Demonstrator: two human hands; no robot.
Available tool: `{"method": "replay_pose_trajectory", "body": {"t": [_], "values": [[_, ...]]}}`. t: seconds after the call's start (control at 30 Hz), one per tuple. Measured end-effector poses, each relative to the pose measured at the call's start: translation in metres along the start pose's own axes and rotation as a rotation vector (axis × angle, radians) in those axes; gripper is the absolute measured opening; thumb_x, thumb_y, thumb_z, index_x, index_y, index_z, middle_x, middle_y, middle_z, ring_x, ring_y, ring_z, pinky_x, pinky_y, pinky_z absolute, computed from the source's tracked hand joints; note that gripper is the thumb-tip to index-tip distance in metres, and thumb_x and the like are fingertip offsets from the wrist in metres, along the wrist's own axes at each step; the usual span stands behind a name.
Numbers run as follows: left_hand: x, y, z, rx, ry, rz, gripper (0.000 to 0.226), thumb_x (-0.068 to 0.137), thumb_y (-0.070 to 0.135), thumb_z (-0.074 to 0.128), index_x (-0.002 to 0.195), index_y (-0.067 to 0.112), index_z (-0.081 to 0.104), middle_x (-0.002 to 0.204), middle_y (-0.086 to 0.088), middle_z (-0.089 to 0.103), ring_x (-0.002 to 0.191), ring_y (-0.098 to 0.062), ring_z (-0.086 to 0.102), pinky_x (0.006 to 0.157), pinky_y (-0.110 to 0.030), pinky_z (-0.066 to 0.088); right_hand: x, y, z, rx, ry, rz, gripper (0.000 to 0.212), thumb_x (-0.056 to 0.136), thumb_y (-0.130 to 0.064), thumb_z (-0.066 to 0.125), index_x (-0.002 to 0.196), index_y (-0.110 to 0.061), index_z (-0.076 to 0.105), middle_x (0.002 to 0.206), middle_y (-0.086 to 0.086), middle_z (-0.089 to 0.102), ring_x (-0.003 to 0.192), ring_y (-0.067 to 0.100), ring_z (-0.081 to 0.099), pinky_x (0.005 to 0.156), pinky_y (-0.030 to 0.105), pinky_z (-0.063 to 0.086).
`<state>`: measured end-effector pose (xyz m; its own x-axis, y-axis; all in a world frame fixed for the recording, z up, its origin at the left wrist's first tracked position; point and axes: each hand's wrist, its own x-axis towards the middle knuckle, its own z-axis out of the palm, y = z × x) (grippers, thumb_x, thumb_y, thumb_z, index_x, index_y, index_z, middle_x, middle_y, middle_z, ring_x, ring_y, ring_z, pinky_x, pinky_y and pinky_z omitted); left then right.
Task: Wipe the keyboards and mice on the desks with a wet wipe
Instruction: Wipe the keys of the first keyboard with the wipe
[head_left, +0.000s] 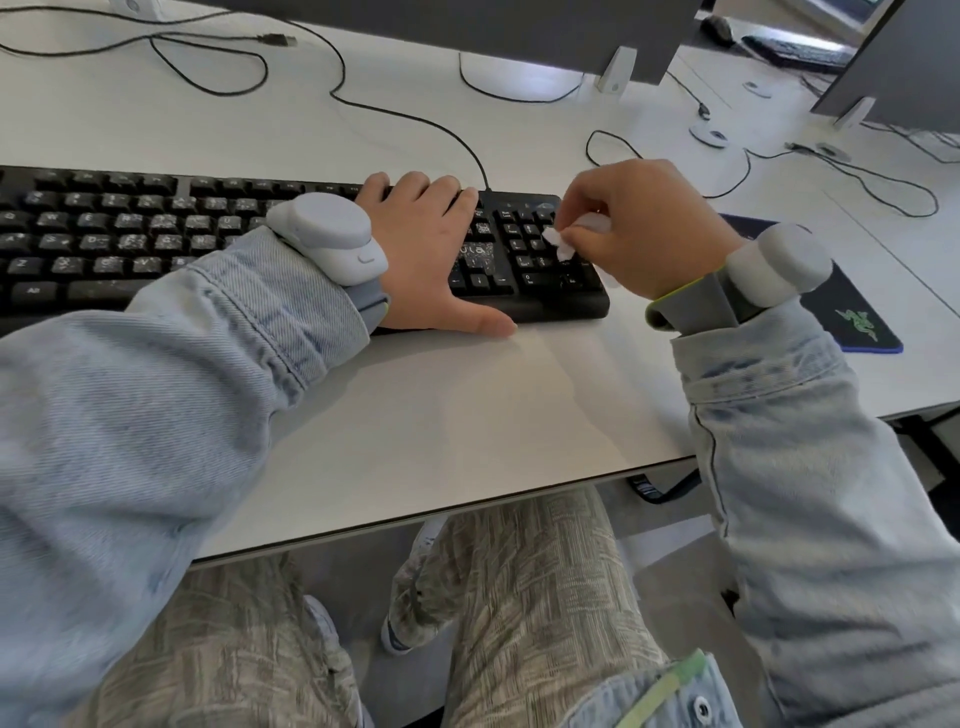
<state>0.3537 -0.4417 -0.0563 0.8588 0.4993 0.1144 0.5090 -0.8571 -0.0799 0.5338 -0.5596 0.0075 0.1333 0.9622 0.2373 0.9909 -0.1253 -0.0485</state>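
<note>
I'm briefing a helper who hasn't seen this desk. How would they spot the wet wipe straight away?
Start at the black keyboard on the white desk and follow it to its number pad at the right end. There the right hand pinches the wet wipe against the keys: a small crumpled white scrap, the only white thing on the black keys.

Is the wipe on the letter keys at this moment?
No, the right hand pinches the wipe over the number pad at the right end of the keyboard.
</note>
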Motion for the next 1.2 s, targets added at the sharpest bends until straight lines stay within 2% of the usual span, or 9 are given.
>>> {"method": "replay_pose_trajectory", "body": {"t": [0.1, 0.2, 0.47, 0.6, 0.73, 0.83, 0.93, 1.13, 1.2], "values": [[0.001, 0.000, 0.001, 0.005, 0.008, 0.000, 0.144, 0.047, 0.106, 0.014, 0.151, 0.008, 0.027, 0.149, -0.006, 0.038, 0.133, -0.031, 0.039, 0.112, -0.050, 0.029, 0.001, -0.016, 0.009, 0.101, 0.065, -0.031, 0.020, 0.085, -0.020, 0.060, 0.101, -0.016, 0.070, 0.088, -0.007, 0.065, 0.080, 0.007, 0.052, 0.073, 0.014, 0.032], [0.001, -0.001, 0.000, 0.002, 0.010, -0.002, 0.143, 0.047, 0.106, 0.014, 0.151, 0.008, 0.027, 0.148, -0.005, 0.039, 0.133, -0.031, 0.039, 0.111, -0.050, 0.030, 0.002, -0.023, 0.018, 0.127, 0.051, -0.051, 0.018, 0.083, -0.021, 0.060, 0.096, -0.017, 0.073, 0.091, -0.006, 0.070, 0.085, 0.012, 0.059, 0.077, 0.018, 0.039], [0.000, 0.001, -0.001, -0.002, 0.004, -0.004, 0.143, 0.047, 0.105, 0.014, 0.152, 0.008, 0.026, 0.148, -0.005, 0.038, 0.133, -0.030, 0.038, 0.113, -0.050, 0.028, -0.009, 0.003, 0.010, 0.031, -0.006, 0.036, 0.017, 0.085, -0.013, 0.055, 0.091, -0.014, 0.072, 0.077, -0.008, 0.057, 0.077, 0.012, 0.051, 0.072, 0.019, 0.031], [0.000, 0.001, -0.001, 0.003, 0.007, -0.006, 0.142, 0.048, 0.104, 0.016, 0.151, 0.008, 0.027, 0.148, -0.005, 0.039, 0.132, -0.030, 0.039, 0.113, -0.049, 0.027, -0.010, 0.013, 0.007, 0.037, 0.065, 0.099, 0.018, 0.084, -0.014, 0.055, 0.090, -0.014, 0.072, 0.081, -0.003, 0.065, 0.077, 0.013, 0.051, 0.073, 0.020, 0.033], [-0.001, 0.002, -0.002, 0.003, 0.000, -0.012, 0.142, 0.048, 0.104, 0.017, 0.151, 0.008, 0.026, 0.150, -0.005, 0.038, 0.135, -0.030, 0.037, 0.114, -0.049, 0.026, -0.005, -0.008, 0.010, 0.157, 0.129, 0.028, 0.013, 0.084, -0.022, 0.061, 0.089, -0.016, 0.072, 0.081, -0.005, 0.066, 0.075, 0.009, 0.052, 0.070, 0.019, 0.033], [-0.001, 0.002, -0.003, -0.004, -0.001, -0.013, 0.141, 0.048, 0.105, 0.017, 0.150, 0.008, 0.028, 0.149, -0.006, 0.039, 0.135, -0.030, 0.038, 0.114, -0.050, 0.027, 0.000, -0.024, 0.021, 0.195, 0.085, -0.023, 0.015, 0.083, -0.032, 0.066, 0.087, -0.018, 0.071, 0.079, -0.006, 0.066, 0.076, 0.010, 0.054, 0.066, 0.020, 0.034], [-0.002, 0.001, -0.003, -0.001, -0.014, -0.015, 0.142, 0.048, 0.105, 0.017, 0.152, 0.008, 0.025, 0.152, -0.005, 0.036, 0.137, -0.029, 0.036, 0.115, -0.049, 0.026, -0.001, -0.022, 0.025, 0.185, 0.050, -0.026, 0.013, 0.082, -0.032, 0.068, 0.086, -0.020, 0.070, 0.073, -0.011, 0.061, 0.074, 0.009, 0.052, 0.064, 0.020, 0.033], [-0.001, 0.001, -0.003, -0.001, -0.016, -0.009, 0.143, 0.048, 0.104, 0.017, 0.153, 0.008, 0.023, 0.153, -0.006, 0.035, 0.137, -0.030, 0.035, 0.115, -0.048, 0.025, -0.014, 0.013, 0.014, 0.123, -0.001, 0.097, 0.011, 0.084, -0.029, 0.068, 0.084, -0.018, 0.069, 0.062, -0.016, 0.049, 0.062, 0.005, 0.047, 0.056, 0.014, 0.031], [-0.001, 0.001, -0.002, 0.004, -0.019, -0.006, 0.142, 0.050, 0.104, 0.018, 0.154, 0.008, 0.022, 0.153, -0.006, 0.034, 0.137, -0.030, 0.035, 0.115, -0.048, 0.025, -0.018, 0.021, 0.011, 0.095, 0.005, 0.147, 0.014, 0.084, -0.031, 0.068, 0.084, -0.017, 0.069, 0.064, -0.014, 0.051, 0.064, 0.009, 0.047, 0.059, 0.023, 0.030]]}}
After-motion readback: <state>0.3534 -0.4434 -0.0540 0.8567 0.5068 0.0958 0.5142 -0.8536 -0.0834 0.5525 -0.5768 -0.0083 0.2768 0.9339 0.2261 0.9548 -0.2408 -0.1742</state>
